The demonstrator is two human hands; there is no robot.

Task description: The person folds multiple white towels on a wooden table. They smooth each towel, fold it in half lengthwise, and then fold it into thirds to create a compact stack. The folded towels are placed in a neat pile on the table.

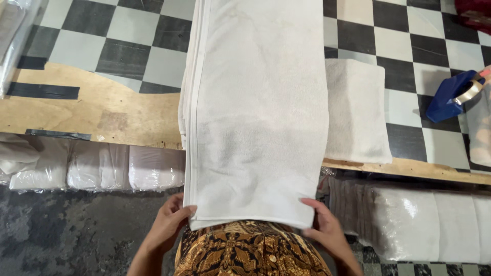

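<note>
Long folded white terry towel [258, 112]: soft, limp, light. Near corners pinched by left hand [166, 225] and right hand [325, 227] fingers. Best gripped there, judged.

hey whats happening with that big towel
A person is holding a long white towel by its near corners, the left hand at one corner and the right hand at the other. The towel is folded lengthwise and lies stretched across a checkered table, its near end hanging over the edge. A smaller folded towel lies just to its right, and a blue tape dispenser sits farther right. Plastic-wrapped bundles are stacked below the table.
</note>
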